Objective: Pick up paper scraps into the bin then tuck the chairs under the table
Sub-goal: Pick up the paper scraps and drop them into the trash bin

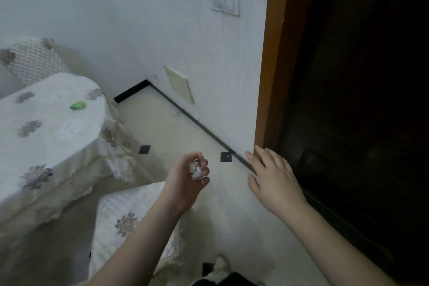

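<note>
Fingers (204, 169) of our left hand (185, 181) are curled tight on crumpled paper scraps (195, 170), held in the air above the floor (162, 127). Our right hand (274, 181) is spread, fingers apart, empty, reaching toward the door frame (274, 65) just ahead of it. No bin in view, so we judge the scraps are collected but not dumped yet. Left of the clenched fingers sits the cloth-covered tabletop (46, 118) with a small green thing (77, 105) on it; a covered chair (125, 211) stands below and nearer us, another chair (32, 60) far left. Chairs look not tucked; that part is left.
</note>
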Demonstrator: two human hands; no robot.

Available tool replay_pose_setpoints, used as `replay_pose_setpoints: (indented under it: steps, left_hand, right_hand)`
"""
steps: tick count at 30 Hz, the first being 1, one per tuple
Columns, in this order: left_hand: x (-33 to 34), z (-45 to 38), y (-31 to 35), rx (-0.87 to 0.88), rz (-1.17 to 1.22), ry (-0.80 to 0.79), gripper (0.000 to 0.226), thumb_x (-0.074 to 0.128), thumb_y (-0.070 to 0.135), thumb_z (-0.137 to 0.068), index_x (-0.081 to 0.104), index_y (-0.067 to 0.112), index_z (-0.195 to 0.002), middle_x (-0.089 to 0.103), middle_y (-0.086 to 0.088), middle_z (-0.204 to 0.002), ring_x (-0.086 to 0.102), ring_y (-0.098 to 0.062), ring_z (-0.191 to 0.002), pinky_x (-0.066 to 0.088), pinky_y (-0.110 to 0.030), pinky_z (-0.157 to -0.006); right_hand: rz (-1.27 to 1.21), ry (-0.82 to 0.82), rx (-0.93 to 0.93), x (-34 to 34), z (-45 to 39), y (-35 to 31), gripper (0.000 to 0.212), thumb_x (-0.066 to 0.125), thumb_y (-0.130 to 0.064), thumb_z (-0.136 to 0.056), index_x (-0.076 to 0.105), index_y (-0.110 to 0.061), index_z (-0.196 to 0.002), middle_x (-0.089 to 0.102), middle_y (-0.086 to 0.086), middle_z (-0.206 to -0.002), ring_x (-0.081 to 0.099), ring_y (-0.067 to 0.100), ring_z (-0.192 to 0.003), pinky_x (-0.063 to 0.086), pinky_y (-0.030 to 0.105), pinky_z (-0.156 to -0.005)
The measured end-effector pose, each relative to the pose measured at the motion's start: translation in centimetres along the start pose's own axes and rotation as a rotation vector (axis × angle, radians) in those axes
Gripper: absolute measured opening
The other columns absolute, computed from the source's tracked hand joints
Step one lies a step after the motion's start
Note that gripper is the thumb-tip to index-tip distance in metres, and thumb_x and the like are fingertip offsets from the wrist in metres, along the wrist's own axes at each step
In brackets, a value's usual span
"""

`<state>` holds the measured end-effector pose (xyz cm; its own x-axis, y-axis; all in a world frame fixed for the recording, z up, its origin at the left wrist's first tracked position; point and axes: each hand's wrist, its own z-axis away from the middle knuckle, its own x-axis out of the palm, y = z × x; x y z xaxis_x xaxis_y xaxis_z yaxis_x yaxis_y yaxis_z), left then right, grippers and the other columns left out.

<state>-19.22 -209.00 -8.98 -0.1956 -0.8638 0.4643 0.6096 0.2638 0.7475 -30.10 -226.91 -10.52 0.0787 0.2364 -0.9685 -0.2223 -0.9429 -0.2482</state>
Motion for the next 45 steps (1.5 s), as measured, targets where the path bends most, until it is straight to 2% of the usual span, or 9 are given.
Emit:
replay_pose_setpoints:
  steps: [8,11,15,18,21,28,32,38,45]
  left_hand:
    - [-1.4,-5.0,2.2,0.036,0.069,-0.028,0.009,0.051,0.017,-0.085,0.054,0.017,-0.077,0.048,-0.001,-0.068,0.041,-0.014,-0.052,0.028,-0.025,-0.052]
    - [-3.0,-7.6,4.1,0.054,0.104,-0.007,0.008,0.053,0.018,-0.084,0.054,0.018,-0.076,0.048,-0.001,-0.069,0.041,-0.013,-0.052,0.03,-0.024,-0.05]
    - [-5.9,-11.3,7.8,0.12,0.171,-0.004,0.005,0.052,0.018,-0.083,0.054,0.017,-0.078,0.048,-0.002,-0.069,0.042,-0.014,-0.052,0.028,-0.025,-0.052]
    - [-8.1,-13.5,11.0,0.144,0.179,0.013,0.005,0.054,0.019,-0.08,0.055,0.017,-0.075,0.048,-0.002,-0.07,0.042,-0.013,-0.051,0.027,-0.025,-0.053]
    - [-10.5,-15.6,13.7,0.146,0.191,0.064,0.01,0.052,0.017,-0.084,0.055,0.017,-0.075,0.049,-0.002,-0.07,0.042,-0.012,-0.049,0.029,-0.024,-0.052]
    - [-15.5,-19.2,18.0,0.156,0.271,0.142,0.012,0.05,0.016,-0.087,0.054,0.017,-0.076,0.049,-0.001,-0.069,0.042,-0.011,-0.048,0.028,-0.024,-0.051]
    - [-18.0,-21.7,20.0,0.191,0.342,0.219,0.01,0.051,0.016,-0.084,0.053,0.015,-0.074,0.049,-0.002,-0.068,0.042,-0.012,-0.048,0.03,-0.023,-0.048]
    - [-20.0,-26.6,22.9,0.218,0.434,0.355,0.015,0.046,0.013,-0.088,0.049,0.014,-0.073,0.047,-0.002,-0.062,0.04,-0.01,-0.041,0.027,-0.024,-0.046]
    - [-20.1,-35.0,27.5,0.251,0.497,0.536,0.017,0.048,0.015,-0.087,0.052,0.015,-0.071,0.049,-0.001,-0.06,0.041,-0.011,-0.044,0.028,-0.024,-0.045]
  right_hand:
    - [0.041,-0.029,-0.106,0.7,-7.4,-1.5,0.052,0.041,-0.039,-0.096,0.032,-0.024,-0.146,0.029,0.003,-0.153,0.024,0.024,-0.14,0.019,0.042,-0.114]
    - [0.082,-0.059,-0.149,1.7,-11.3,-2.6,0.053,0.035,-0.044,-0.097,0.033,-0.025,-0.146,0.03,0.003,-0.153,0.025,0.026,-0.14,0.019,0.043,-0.114]
    - [0.132,-0.057,-0.185,2.3,-17.5,-5.3,0.06,0.026,-0.053,-0.092,0.045,-0.022,-0.14,0.044,0.006,-0.145,0.04,0.03,-0.132,0.032,0.045,-0.107]
    - [0.142,-0.079,-0.254,3.1,-21.7,-7.7,0.058,0.032,-0.052,-0.094,0.036,-0.022,-0.145,0.037,0.005,-0.149,0.034,0.03,-0.136,0.028,0.044,-0.11]
    - [0.149,-0.11,-0.292,4.4,-25.7,-10.0,0.059,0.034,-0.049,-0.097,0.025,-0.024,-0.149,0.025,0.004,-0.155,0.022,0.028,-0.142,0.018,0.042,-0.114]
    - [0.13,-0.106,-0.356,6.4,-33.5,-14.9,0.06,0.031,-0.048,-0.089,0.045,-0.018,-0.138,0.048,0.008,-0.141,0.046,0.031,-0.127,0.041,0.044,-0.1]
    - [0.138,-0.115,-0.419,7.1,-38.6,-16.7,0.062,0.029,-0.05,-0.088,0.043,-0.018,-0.14,0.046,0.008,-0.142,0.045,0.031,-0.128,0.039,0.043,-0.101]
    - [0.11,-0.119,-0.519,8.8,-47.6,-18.4,0.056,0.042,-0.044,-0.094,0.038,-0.018,-0.143,0.039,0.007,-0.147,0.036,0.029,-0.133,0.03,0.043,-0.108]
    - [0.065,-0.184,-0.644,10.1,-59.0,-20.7,0.055,0.045,-0.04,-0.089,0.041,-0.017,-0.138,0.044,0.008,-0.141,0.041,0.029,-0.128,0.036,0.043,-0.103]
